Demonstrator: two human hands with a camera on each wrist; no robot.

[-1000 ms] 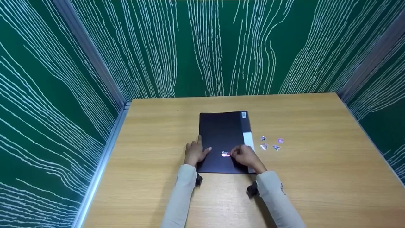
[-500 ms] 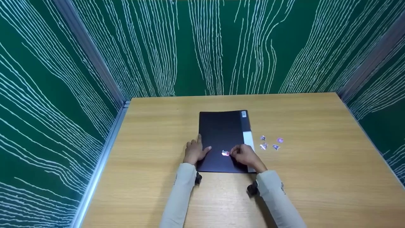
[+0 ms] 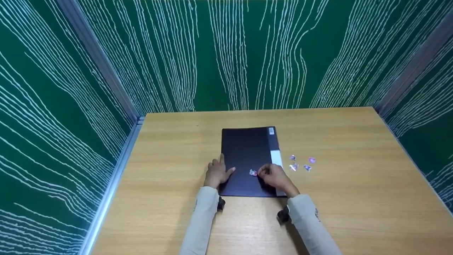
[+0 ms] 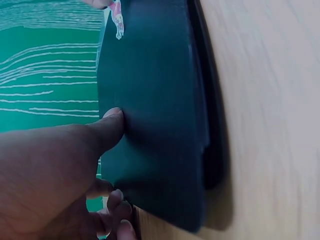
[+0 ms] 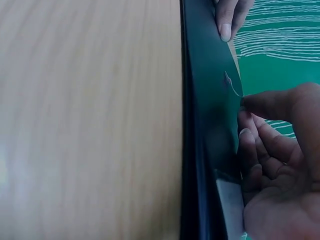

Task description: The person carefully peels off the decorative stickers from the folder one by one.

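A dark folder [image 3: 244, 145] with a white strip along its right side lies on the wooden table. My left hand [image 3: 215, 173] rests at its left edge; the thumb [image 4: 114, 117] presses the cover and the other fingers lie past the edge. Over the lower part of the cover, my right hand [image 3: 275, 176] pinches a small shiny cut-out sticker [image 3: 253, 172] between thumb and finger. The right wrist view shows the sticker [image 5: 230, 84] curving up toward the fingertips, its far end close to the cover; whether it adheres I cannot tell.
Several small shiny stickers [image 3: 293, 166] lie on the table [image 3: 354, 198] right of the folder. A small label [image 3: 271, 131] marks the folder's top right corner. Green walls [image 3: 226, 53] with white wavy lines enclose the table at the back and sides.
The bright pink glare on the sticker has faded, so its coloured print shows more. Both hands keep nearly the same places on the folder; the head view has shifted slightly.
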